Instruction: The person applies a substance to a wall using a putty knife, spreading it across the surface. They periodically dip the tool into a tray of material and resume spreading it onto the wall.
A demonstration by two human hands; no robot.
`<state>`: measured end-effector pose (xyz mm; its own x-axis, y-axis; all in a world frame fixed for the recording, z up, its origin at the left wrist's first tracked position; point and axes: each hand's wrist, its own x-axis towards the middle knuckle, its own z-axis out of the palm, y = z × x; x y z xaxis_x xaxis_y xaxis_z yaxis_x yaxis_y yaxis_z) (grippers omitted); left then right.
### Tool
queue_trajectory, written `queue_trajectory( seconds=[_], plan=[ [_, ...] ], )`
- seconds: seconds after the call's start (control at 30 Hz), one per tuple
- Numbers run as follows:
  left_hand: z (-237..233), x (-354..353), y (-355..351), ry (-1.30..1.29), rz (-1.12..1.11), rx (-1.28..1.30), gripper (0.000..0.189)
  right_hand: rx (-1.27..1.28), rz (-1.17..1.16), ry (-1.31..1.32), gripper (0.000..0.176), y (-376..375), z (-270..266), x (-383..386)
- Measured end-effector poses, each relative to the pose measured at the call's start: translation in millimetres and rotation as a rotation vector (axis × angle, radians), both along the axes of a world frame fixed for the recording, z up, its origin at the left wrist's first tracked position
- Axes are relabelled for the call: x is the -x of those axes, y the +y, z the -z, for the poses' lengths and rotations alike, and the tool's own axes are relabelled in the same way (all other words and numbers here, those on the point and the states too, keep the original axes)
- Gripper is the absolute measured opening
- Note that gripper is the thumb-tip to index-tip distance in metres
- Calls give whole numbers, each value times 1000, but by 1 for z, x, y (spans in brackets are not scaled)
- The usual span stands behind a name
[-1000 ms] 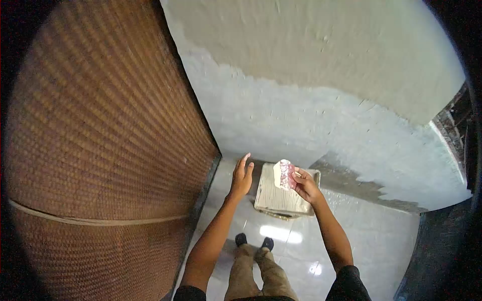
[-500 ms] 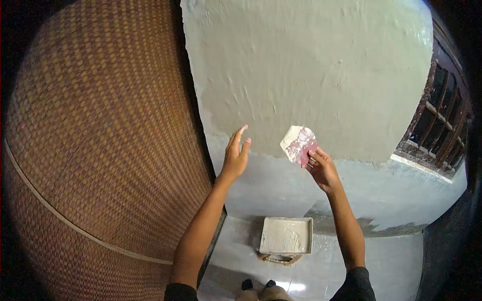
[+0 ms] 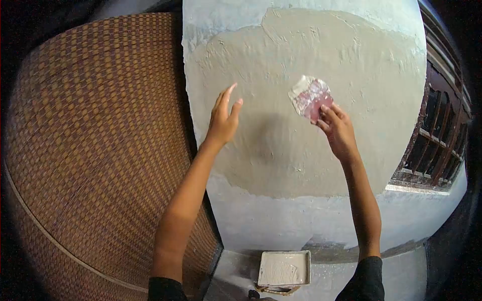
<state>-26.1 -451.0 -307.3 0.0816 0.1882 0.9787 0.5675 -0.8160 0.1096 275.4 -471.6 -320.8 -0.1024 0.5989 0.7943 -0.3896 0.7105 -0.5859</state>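
In my right hand [image 3: 340,131] is a reddish flat scraper [image 3: 317,103], pinched at its lower edge between thumb and fingers. Pale wet putty covers its upper left part. The scraper overlaps a broad patch of beige putty [image 3: 271,165] spread over the wall, marked with ridges and small lumps. My left hand [image 3: 223,119] is raised in front of the same patch near the wall's left edge, holding nothing, with thumb and fingers apart.
Below, a rectangular tray [image 3: 309,268] of pale putty rests on a small stool [image 3: 279,290] on the grey tiled floor [image 3: 396,273]. A woven brown mat [image 3: 110,135] stands along the left. A barred window [image 3: 437,133] is at the right.
The view has tilted upward, showing the top of the putty patch. Both hands sit higher in view, the right with the scraper slightly further right. The tray appears lower.
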Motion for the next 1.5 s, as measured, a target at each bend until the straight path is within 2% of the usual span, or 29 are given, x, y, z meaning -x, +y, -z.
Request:
queue_trajectory(
  seconds=[0.1,0.17,0.23,0.33,0.37,0.43,0.5,0.57,0.63,0.7,0.77,0.83,0.97,1.17,1.5],
  plan=[
    [-44,8,11,28,-10,-112,48,-79,76,-3,22,0,-37,26],
    [-78,16,36,40,-50,-189,49,-184,125,-47,18,26,-69,47],
    [-114,22,105,10,-105,-201,49,-234,81,-68,19,119,-113,65],
    [-145,37,147,20,-133,-260,49,-523,328,18,22,164,-147,96],
    [-161,53,203,-10,-246,-259,49,-525,242,6,22,241,-172,118],
    [-177,66,216,-12,-253,-267,49,-730,745,24,20,248,-187,141],
    [-188,83,242,-17,-278,-268,49,-724,853,30,23,266,-193,164],
    [-200,101,258,0,-230,-287,50,-1013,1095,94,28,285,-204,184],
    [-212,117,277,22,-252,-344,49,-1086,1182,76,33,305,-213,201],
    [-223,128,292,40,-230,-398,50,-1194,1318,-17,38,317,-214,213],
    [-233,139,307,55,-214,-445,51,-1136,1431,-127,43,324,-210,223],
    [-242,148,323,81,-225,-522,49,-1222,1687,-335,46,329,-206,230],
    [-252,155,339,102,-234,-641,50,-1177,1708,-557,47,334,-209,230],
    [-263,156,345,124,-339,-740,51,-1216,1718,-690,42,339,-217,223],
    [-266,149,336,135,-358,-703,52,-1210,1760,-725,35,319,-211,218]
  ],
)
